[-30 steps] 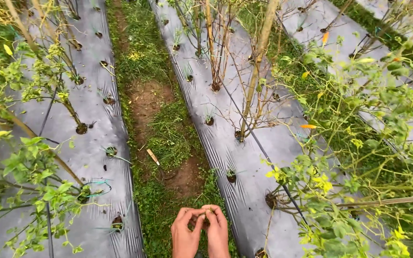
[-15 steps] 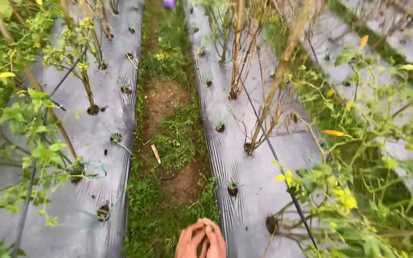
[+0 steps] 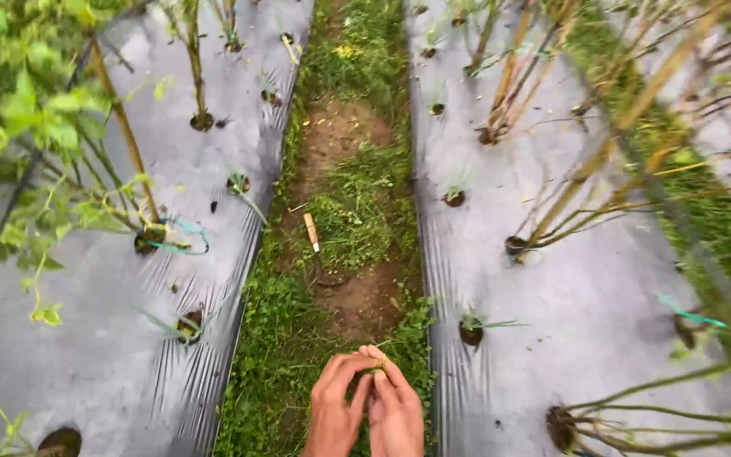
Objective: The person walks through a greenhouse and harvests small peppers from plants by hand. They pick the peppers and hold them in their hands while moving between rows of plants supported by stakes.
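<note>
My left hand (image 3: pixel 338 406) and right hand (image 3: pixel 397 410) meet at the bottom centre of the frame, fingertips pinched on a small green stem (image 3: pixel 379 362). I judge I am working it; the next move needs a gentle grip.

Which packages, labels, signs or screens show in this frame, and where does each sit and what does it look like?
None in view: no package, label, sign or screen.
The frame shows only grey plastic mulch sheets with planting holes, a grassy path, a wooden-handled tool lying on the path, and the left hand and right hand pressed together at the bottom edge.
</note>
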